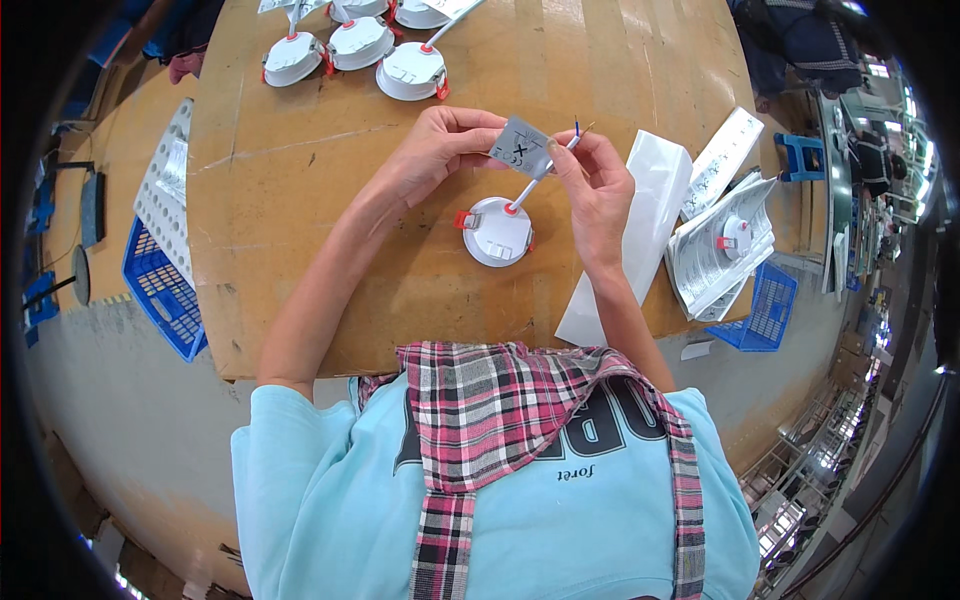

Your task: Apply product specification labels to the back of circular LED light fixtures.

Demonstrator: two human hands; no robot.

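Observation:
A round white downlight (497, 236) with red spring clips lies on the wooden table in front of me. Its white cable (527, 192) rises from a red grommet toward my right hand (598, 190), and bare blue and yellow-brown wire ends stick out past the fingers. A silver printed label (521, 148) spans both hands at the cable. My left hand (445, 150) pinches the label's left edge, and my right thumb and fingers are closed round the cable and the label's right end.
Several similar downlights (360, 43) stand at the table's far side. To my right lie white strips of backing paper (655, 190) and label sheets (700, 262) with a small white fitting (736, 238) on top. Blue crates (165, 285) flank the table (290, 230).

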